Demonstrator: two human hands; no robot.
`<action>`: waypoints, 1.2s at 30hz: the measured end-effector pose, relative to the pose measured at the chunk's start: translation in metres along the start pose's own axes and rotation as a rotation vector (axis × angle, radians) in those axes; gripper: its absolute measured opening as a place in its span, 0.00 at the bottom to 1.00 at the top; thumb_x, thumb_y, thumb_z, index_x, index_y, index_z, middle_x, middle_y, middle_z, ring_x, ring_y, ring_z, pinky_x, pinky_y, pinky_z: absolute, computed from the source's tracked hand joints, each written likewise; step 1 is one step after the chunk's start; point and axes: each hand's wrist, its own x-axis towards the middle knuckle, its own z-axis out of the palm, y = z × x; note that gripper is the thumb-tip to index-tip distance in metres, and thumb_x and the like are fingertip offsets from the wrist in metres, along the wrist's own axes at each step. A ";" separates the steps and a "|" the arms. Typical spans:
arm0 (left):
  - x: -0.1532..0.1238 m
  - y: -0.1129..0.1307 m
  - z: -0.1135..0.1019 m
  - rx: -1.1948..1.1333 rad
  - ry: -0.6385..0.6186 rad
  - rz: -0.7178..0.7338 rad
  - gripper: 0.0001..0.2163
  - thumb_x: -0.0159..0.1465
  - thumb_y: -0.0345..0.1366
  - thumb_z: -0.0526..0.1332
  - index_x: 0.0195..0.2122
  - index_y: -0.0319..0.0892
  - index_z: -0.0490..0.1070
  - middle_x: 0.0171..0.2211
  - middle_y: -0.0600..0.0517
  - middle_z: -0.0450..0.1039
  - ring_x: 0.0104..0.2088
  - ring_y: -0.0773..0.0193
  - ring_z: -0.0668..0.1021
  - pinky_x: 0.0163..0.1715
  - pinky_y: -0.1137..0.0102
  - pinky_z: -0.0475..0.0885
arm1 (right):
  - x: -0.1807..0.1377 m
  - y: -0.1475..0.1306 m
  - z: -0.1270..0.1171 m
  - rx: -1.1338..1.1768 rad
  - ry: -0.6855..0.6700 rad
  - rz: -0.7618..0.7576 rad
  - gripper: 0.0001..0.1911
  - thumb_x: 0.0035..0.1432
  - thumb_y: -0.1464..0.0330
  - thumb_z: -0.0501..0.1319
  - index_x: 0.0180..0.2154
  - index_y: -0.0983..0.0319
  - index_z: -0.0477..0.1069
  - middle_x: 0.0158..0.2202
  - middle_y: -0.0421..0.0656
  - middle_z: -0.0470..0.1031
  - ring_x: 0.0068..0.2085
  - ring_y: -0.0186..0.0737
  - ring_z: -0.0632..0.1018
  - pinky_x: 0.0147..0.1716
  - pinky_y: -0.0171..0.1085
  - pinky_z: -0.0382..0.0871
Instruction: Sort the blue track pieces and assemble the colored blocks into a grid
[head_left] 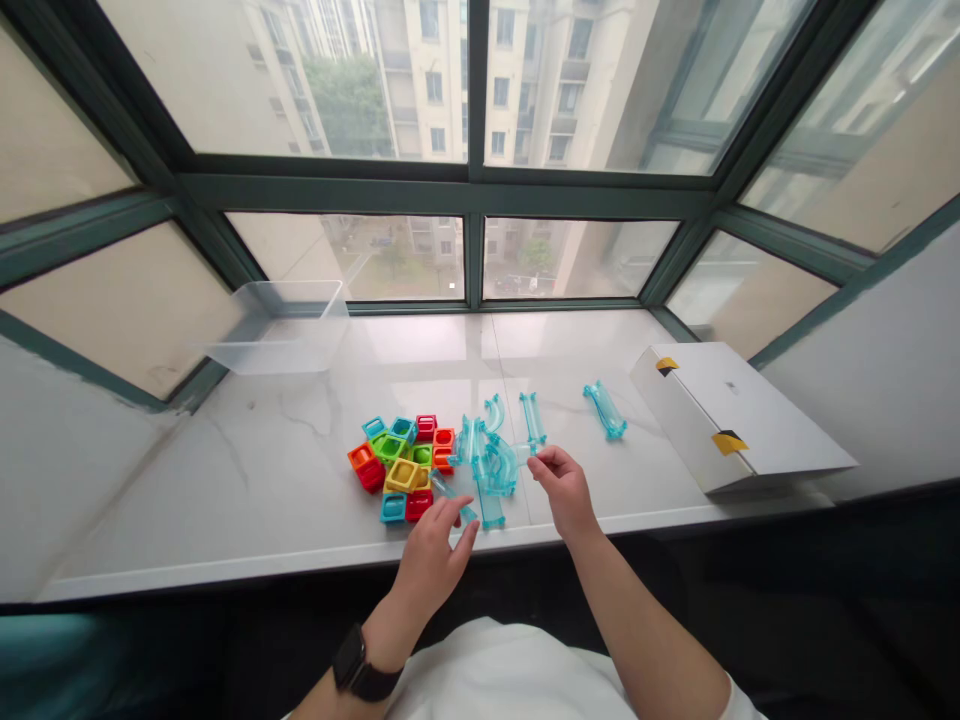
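Note:
My left hand (433,552) hovers at the front edge of the white sill, fingers loosely curled and touching a clear turquoise track piece (457,500). My right hand (564,485) pinches the near end of another turquoise track piece (523,452) beside a heap of curved and straight clear tracks (491,462). A cluster of coloured square blocks (401,466), red, orange, green, yellow and blue, lies just left of the tracks. Two more straight tracks lie apart, one (532,415) just behind the heap and another (605,408) farther right.
A clear plastic tub (279,327) stands at the back left of the marble sill (247,470). A white cardboard box (731,415) with yellow tape lies at the right. Window frames close the far side.

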 end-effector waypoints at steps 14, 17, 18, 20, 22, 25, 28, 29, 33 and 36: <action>0.058 0.031 0.003 -0.281 0.046 -0.073 0.19 0.73 0.41 0.58 0.63 0.45 0.67 0.54 0.42 0.79 0.44 0.56 0.83 0.48 0.60 0.78 | -0.006 -0.031 0.032 -0.117 -0.140 -0.126 0.15 0.66 0.55 0.65 0.35 0.59 0.78 0.33 0.41 0.74 0.37 0.40 0.74 0.41 0.38 0.69; 0.058 0.030 0.002 -0.642 -0.042 -0.256 0.19 0.74 0.49 0.54 0.57 0.42 0.69 0.46 0.42 0.83 0.36 0.58 0.83 0.38 0.64 0.79 | -0.006 -0.027 0.026 -0.148 -0.091 -0.142 0.14 0.67 0.55 0.64 0.36 0.59 0.75 0.31 0.39 0.72 0.34 0.39 0.73 0.38 0.37 0.70; 0.058 0.031 0.002 -0.734 -0.059 -0.306 0.19 0.74 0.51 0.53 0.54 0.41 0.70 0.42 0.43 0.83 0.35 0.58 0.83 0.35 0.66 0.78 | -0.006 -0.024 0.025 -0.154 -0.083 -0.140 0.13 0.67 0.56 0.64 0.36 0.59 0.74 0.31 0.39 0.72 0.34 0.39 0.73 0.38 0.37 0.70; 0.058 0.031 0.002 -0.823 -0.067 -0.354 0.20 0.73 0.54 0.54 0.47 0.40 0.71 0.34 0.45 0.83 0.34 0.59 0.82 0.32 0.68 0.76 | -0.008 -0.020 0.024 -0.180 -0.112 -0.140 0.12 0.67 0.56 0.64 0.39 0.59 0.74 0.33 0.40 0.74 0.35 0.39 0.75 0.38 0.37 0.71; 0.058 0.031 0.002 -0.818 -0.058 -0.346 0.20 0.72 0.55 0.56 0.41 0.41 0.71 0.30 0.49 0.81 0.31 0.61 0.80 0.30 0.70 0.73 | -0.011 -0.019 0.025 -0.228 -0.181 -0.154 0.12 0.67 0.57 0.64 0.42 0.59 0.75 0.36 0.41 0.77 0.37 0.40 0.76 0.40 0.38 0.72; 0.059 0.033 -0.002 -0.731 -0.012 -0.313 0.21 0.71 0.56 0.57 0.35 0.42 0.70 0.26 0.53 0.75 0.27 0.65 0.74 0.29 0.71 0.70 | -0.019 -0.022 0.029 -0.317 -0.300 -0.202 0.10 0.66 0.59 0.65 0.41 0.59 0.75 0.33 0.41 0.76 0.35 0.40 0.76 0.39 0.38 0.72; 0.060 0.037 -0.006 -0.649 0.046 -0.297 0.24 0.70 0.59 0.57 0.29 0.42 0.69 0.25 0.54 0.72 0.27 0.65 0.73 0.29 0.71 0.68 | -0.026 -0.025 0.034 -0.370 -0.368 -0.253 0.09 0.64 0.60 0.67 0.40 0.58 0.74 0.33 0.40 0.75 0.34 0.39 0.75 0.37 0.37 0.71; 0.060 0.038 -0.007 -0.642 0.046 -0.301 0.26 0.70 0.60 0.56 0.27 0.42 0.68 0.24 0.54 0.71 0.27 0.65 0.73 0.28 0.71 0.68 | -0.028 -0.025 0.035 -0.373 -0.378 -0.263 0.09 0.64 0.60 0.67 0.40 0.58 0.74 0.33 0.40 0.75 0.34 0.39 0.75 0.37 0.37 0.71; 0.057 0.042 -0.007 -0.628 -0.009 -0.308 0.28 0.71 0.61 0.52 0.24 0.43 0.68 0.18 0.53 0.70 0.22 0.64 0.73 0.25 0.71 0.67 | -0.031 -0.028 0.038 -0.365 -0.383 -0.272 0.10 0.65 0.60 0.65 0.44 0.58 0.74 0.34 0.41 0.74 0.35 0.40 0.75 0.38 0.38 0.71; 0.052 0.045 -0.004 -0.505 -0.052 -0.233 0.25 0.74 0.54 0.51 0.26 0.43 0.70 0.17 0.53 0.71 0.21 0.63 0.75 0.25 0.71 0.65 | -0.027 -0.032 0.038 -0.396 -0.361 -0.260 0.10 0.68 0.59 0.62 0.44 0.58 0.74 0.36 0.41 0.74 0.35 0.40 0.75 0.37 0.38 0.70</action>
